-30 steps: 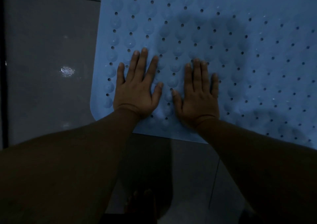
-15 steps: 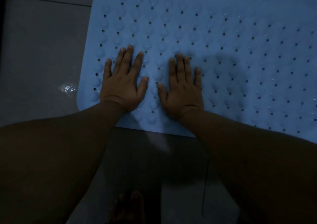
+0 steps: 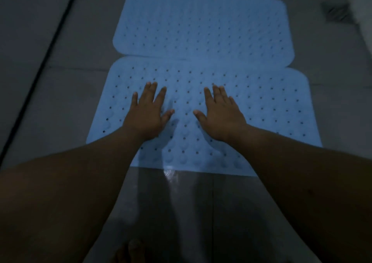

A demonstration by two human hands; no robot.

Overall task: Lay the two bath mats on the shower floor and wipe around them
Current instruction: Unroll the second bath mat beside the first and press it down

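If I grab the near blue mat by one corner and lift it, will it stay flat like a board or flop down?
Probably flop. The near mat looks thin and rubbery, lying flat on the tiled floor. Its many holes suggest it is light. The floor looks shiny, maybe wet, so it may cling or peel up slowly.

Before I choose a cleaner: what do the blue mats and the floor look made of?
Near mat and far mat: likely soft rubber or PVC, matte, with moulded bumps and drain holes. Floor: probably glazed tile; grout lines and a wet-looking sheen show.
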